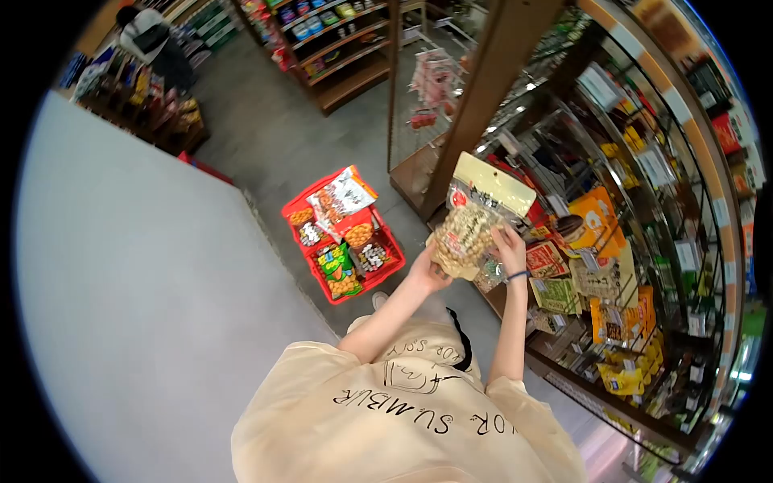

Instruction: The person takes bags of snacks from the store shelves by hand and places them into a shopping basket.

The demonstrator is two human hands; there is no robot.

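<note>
Between my hands is a cream-topped bag of nuts (469, 229), its clear front full of pale, nut-like pieces. My left hand (429, 271) grips the lower left edge of the bag. On its right side, the fingers of my right hand (509, 251) are closed, and a dark band circles that wrist. Below and to the left, a red shopping basket (369, 287) stands on the floor. Inside it are a white snack bag (342, 197), a green snack bag (338, 270) and other snack packs.
Packaged snacks fill a shelf unit (555, 338) close on my right, with an orange pack (600, 225) near my right hand. A pale wall-like surface (153, 282) runs along my left. Farther off are a snack rack (342, 48) and another person (153, 44).
</note>
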